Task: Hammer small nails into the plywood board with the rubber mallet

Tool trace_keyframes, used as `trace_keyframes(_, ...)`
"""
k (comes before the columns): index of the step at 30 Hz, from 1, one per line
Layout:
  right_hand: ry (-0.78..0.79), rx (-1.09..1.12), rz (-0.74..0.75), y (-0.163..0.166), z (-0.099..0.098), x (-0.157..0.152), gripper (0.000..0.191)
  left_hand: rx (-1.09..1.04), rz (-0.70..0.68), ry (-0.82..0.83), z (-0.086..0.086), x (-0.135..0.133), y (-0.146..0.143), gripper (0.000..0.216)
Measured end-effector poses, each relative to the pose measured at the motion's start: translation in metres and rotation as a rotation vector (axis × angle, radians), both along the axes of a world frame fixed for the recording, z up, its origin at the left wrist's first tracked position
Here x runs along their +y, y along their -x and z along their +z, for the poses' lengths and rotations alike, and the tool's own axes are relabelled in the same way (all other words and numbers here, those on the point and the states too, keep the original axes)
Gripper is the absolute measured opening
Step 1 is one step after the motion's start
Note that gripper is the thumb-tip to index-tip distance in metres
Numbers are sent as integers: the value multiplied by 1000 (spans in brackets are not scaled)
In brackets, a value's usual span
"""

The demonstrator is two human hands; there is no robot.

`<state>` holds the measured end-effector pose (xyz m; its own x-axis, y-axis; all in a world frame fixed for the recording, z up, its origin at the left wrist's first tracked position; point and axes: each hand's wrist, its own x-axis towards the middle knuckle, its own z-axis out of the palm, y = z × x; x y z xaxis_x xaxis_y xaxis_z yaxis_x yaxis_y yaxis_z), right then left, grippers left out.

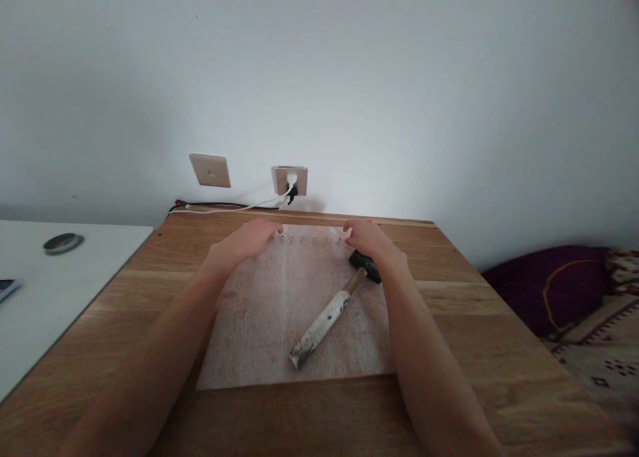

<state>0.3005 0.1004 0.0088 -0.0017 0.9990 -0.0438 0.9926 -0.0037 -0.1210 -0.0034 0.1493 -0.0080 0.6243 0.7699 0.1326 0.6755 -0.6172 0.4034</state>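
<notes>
A pale, whitewashed wooden board (279, 324) lies flat on a wooden table (474, 324). On it rests a hammer (329, 317) with a black head and a paint-stained wooden handle, lying diagonally. My left hand (247, 239) reaches to the board's far left edge with fingers curled down over it. My right hand (369, 239) does the same at the far right edge, just above the hammer's head. A row of small nails (309, 239) appears along the far edge between the hands; it is too small to make out clearly.
A white wall stands behind the table with a switch plate (210, 170) and a socket (289, 180) holding a white plug and cables. A white desk (60, 277) with a round dark object (63, 243) adjoins on the left. A dark cushion (549, 284) and patterned fabric lie to the right.
</notes>
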Motion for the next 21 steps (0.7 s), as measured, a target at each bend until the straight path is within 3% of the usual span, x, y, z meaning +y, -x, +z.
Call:
trace_keyframes(3,-6,-15,1,2,1,-1,40,94,-68,-38,4,0,1,26)
trace_keyframes(12,3,-46,-21,0,-4,1,39,69,-14,-138,11,1,4,22)
trace_keyframes(21,10,-99,-91,1,-10,4,29,177,-9,-127,4,-6,-9,22)
